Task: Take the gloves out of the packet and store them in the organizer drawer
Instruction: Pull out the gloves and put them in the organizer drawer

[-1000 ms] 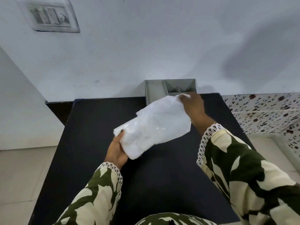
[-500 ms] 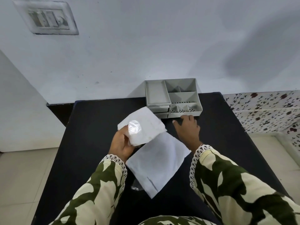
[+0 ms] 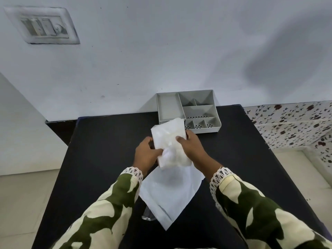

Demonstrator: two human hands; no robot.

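Note:
A folded white bundle of gloves [image 3: 169,139] is held upright above the black table, just in front of the grey organizer [image 3: 188,110]. My left hand [image 3: 146,153] grips its lower left edge and my right hand [image 3: 192,146] grips its right side. The bundle's top hides the organizer's front left corner. Below my hands the flat white packet [image 3: 170,193] lies on the table, one corner pointing toward me. The organizer has one long left compartment and several smaller ones on the right; all that I can see into hold nothing.
The black table [image 3: 100,159] stands against a white wall; the organizer sits at its far edge. A small clear plastic scrap [image 3: 148,215] lies beside the packet's left edge. A switch plate [image 3: 44,26] is on the wall at upper left. Floor lies on both sides.
My right hand left the table near the organizer and took hold of the gloves' right side. The bundle rose and moved right, toward the organizer. The packet stayed on the table.

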